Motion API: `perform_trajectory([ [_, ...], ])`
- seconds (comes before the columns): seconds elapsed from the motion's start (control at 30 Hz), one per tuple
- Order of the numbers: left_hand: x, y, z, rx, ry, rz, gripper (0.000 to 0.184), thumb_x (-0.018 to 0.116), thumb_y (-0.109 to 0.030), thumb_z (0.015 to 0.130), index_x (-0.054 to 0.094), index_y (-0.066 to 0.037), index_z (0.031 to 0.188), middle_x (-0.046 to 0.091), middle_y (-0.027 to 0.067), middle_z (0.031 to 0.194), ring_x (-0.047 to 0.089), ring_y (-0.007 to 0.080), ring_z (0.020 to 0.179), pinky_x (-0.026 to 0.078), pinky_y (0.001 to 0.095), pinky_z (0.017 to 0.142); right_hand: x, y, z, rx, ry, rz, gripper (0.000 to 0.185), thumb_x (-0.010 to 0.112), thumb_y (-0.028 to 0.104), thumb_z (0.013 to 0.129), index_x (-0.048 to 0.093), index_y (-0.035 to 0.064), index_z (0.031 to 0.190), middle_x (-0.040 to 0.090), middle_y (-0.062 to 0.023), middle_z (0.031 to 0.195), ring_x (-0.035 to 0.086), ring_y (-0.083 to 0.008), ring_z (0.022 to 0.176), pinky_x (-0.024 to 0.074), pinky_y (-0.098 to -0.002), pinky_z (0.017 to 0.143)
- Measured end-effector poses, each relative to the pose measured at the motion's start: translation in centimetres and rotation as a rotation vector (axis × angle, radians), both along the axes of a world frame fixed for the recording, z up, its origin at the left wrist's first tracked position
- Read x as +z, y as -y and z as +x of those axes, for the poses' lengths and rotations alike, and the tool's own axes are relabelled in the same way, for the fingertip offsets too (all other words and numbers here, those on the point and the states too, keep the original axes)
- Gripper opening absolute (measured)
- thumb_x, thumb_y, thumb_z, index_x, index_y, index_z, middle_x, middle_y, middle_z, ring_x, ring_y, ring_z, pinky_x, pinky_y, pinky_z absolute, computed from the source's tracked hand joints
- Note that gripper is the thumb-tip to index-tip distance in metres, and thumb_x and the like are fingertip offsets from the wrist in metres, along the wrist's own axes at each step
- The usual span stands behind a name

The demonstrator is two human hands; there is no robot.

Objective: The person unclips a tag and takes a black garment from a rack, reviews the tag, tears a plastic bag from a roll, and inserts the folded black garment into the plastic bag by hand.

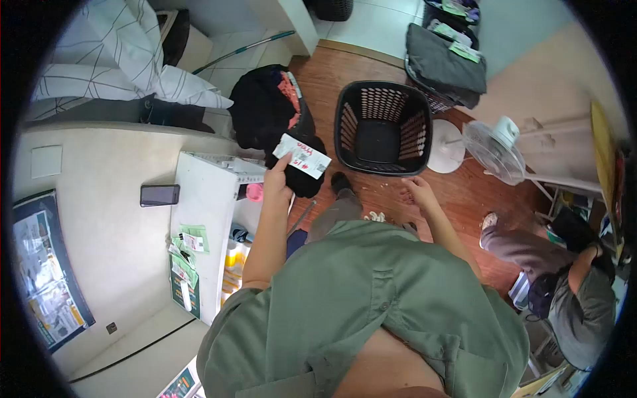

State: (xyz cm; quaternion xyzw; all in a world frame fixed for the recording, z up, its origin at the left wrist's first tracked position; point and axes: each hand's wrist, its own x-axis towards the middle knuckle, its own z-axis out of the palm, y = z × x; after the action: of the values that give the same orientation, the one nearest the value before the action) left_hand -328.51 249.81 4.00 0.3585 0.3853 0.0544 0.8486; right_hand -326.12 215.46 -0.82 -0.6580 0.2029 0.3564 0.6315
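My left hand [280, 178] is closed on a white paper slip [302, 156] with red handwriting, thumb on top. Right behind the slip are black clothes [260, 109], heaped on a full laundry basket [304, 118] with something pink-red at its side. My right hand [417, 191] is just below the near rim of a black plastic laundry basket [383, 85], fingers loosely curled and a little apart, with nothing seen in them. That basket stands upright on the wooden floor, and no clothes show inside it.
At the back, dark folded cloth [446, 63] tops another basket, with paper slips on it. A standing fan [494, 149] is at the right, near a seated person [564, 292]. On my left are a white counter [206, 232] and a phone [160, 195].
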Motion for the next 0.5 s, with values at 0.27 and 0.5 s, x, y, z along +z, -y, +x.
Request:
perform_trajectory([
  [0.27, 3.8, -11.4, 0.2, 0.136, 0.08, 0.087, 0.036, 0.058, -0.003, 0.075, 0.046, 0.004, 0.108, 0.055, 0.0154, 0.102, 0.056, 0.0254, 0.09, 0.048, 0.0361, 0.076, -13.9, -1.9, 6.4, -0.146, -0.294, -0.18, 0.031, 0.052, 0.034, 0.078, 0.049, 0.0069, 0.092, 0.054, -0.0078, 0.071, 0.049, -0.0162, 0.05, 0.0376, -0.0317, 0.044],
  [0.5, 4.5, -14.3, -0.9, 0.246, 0.107, 0.03, 0.038, 0.057, -0.007, 0.077, 0.044, 0.002, 0.112, 0.054, 0.0139, 0.104, 0.055, 0.025, 0.092, 0.047, 0.0369, 0.078, -15.2, -5.0, 7.9, 0.071, -0.419, -0.408, 0.031, 0.054, 0.033, 0.075, 0.053, 0.0048, 0.088, 0.056, -0.0104, 0.069, 0.049, -0.0207, 0.043, 0.0406, -0.0378, 0.045],
])
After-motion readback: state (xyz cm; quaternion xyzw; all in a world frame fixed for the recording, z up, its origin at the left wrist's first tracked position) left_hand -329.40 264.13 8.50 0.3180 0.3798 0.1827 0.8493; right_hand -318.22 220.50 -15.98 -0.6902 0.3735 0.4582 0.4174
